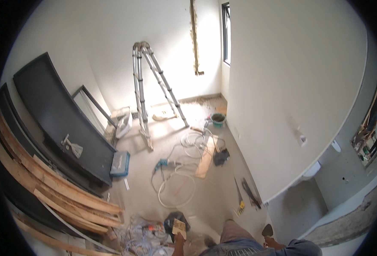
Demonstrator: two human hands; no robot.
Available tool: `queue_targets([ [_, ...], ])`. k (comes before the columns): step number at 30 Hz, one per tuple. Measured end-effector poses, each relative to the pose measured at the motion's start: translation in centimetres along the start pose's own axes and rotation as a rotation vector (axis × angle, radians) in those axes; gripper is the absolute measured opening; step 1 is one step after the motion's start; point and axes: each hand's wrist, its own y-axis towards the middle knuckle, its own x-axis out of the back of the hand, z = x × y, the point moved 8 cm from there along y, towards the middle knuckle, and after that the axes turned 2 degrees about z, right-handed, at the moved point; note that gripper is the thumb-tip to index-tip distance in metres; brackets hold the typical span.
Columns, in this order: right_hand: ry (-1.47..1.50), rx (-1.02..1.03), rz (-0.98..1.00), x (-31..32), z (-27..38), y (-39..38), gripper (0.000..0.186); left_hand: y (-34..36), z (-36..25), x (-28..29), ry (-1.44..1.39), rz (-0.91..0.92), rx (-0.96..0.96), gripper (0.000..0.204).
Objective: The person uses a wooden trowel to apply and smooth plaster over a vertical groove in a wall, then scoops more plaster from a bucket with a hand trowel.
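Note:
At the lower edge, my left hand (179, 237) is closed on a small tan rectangular piece (179, 226), perhaps board; its exact kind is unclear. Just beyond it on the floor lies a black bag (170, 219), beside a heap of clear plastic and cables (139, 234). My right hand (269, 242) is wrapped round the handle of a small trowel (267, 230) with a dark, rounded blade, held out to my right. A handsaw (240, 202) with a yellow handle and a dark long tool (251, 193) lie on the floor ahead of the trowel.
A folding ladder (143, 85) stands ahead. A blue power drill (162, 163), coiled hose (178, 187), plank (206, 158) and green bucket (218, 119) lie about the floor. Timber strips (77, 205), a dark door panel (64, 115) and a blue case (120, 163) line the left.

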Motion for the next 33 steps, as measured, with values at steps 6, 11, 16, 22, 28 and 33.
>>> queue_targets([
  [6,-0.484,-0.077,0.116,-9.1,12.6,8.7,0.048,9.1,-8.7,-7.3,0.436,0.105,-0.194,0.041],
  [11,-0.066,0.209,0.149,-14.4,26.2,16.5,0.054,11.4,-8.6,-11.4,0.254,0.139,-0.028,0.043],
  [16,-0.355,0.309,0.024,-18.8,41.9,18.2,0.057,11.6,-17.5,-14.3,0.062,0.035,0.254,0.042],
  [22,-0.301,0.305,0.131,-24.1,59.9,16.5,0.051,16.8,-30.2,-20.2,-0.021,-0.018,0.120,0.044],
  [28,-0.182,0.267,0.200,-28.9,71.6,21.2,0.047,21.8,-37.4,-29.1,0.124,-0.042,0.158,0.050],
  [33,0.081,0.179,0.308,-34.2,79.2,24.3,0.048,30.8,-38.7,-33.4,0.314,-0.146,0.242,0.049],
])
